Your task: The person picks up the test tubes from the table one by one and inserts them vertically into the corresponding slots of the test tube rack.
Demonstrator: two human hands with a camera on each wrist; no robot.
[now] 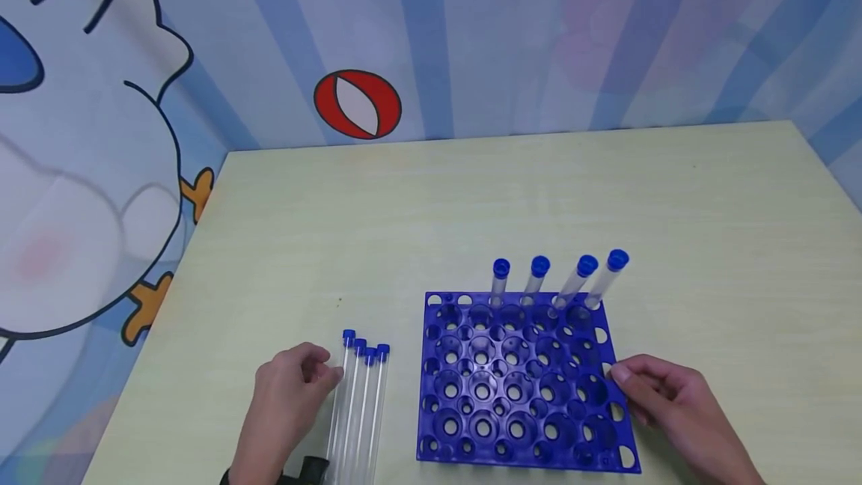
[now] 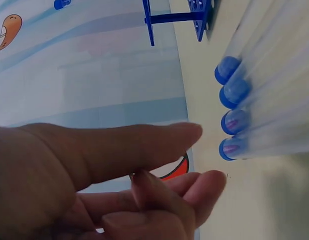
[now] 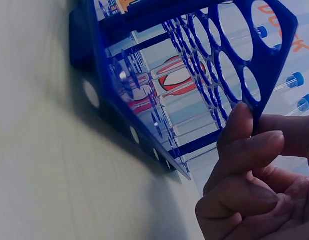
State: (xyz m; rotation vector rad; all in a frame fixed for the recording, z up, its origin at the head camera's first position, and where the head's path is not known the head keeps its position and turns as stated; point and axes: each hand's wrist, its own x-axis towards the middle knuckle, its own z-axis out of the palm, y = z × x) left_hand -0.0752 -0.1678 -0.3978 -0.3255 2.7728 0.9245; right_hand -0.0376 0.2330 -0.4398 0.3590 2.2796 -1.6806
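Observation:
A blue test tube rack (image 1: 500, 350) stands on the table, with several blue-capped test tubes (image 1: 584, 268) upright in its far row. At the rack's right edge my right hand (image 1: 673, 406) pinches the top plate between thumb and fingers; the right wrist view shows the fingertips (image 3: 239, 122) at the plate's corner. Left of the rack lie several more capped test tubes (image 1: 360, 403) side by side. Beside them is my left hand (image 1: 289, 395), fingers loosely bent and holding nothing. In the left wrist view a gap separates its fingers from the blue caps (image 2: 232, 122).
The pale tabletop (image 1: 377, 223) reaches back to a wall (image 1: 505, 43) printed with blue stripes and a red-and-white ball. A cartoon figure (image 1: 74, 193) covers the left wall. A black strap piece (image 1: 313, 468) shows at my left wrist, close to the lying tubes.

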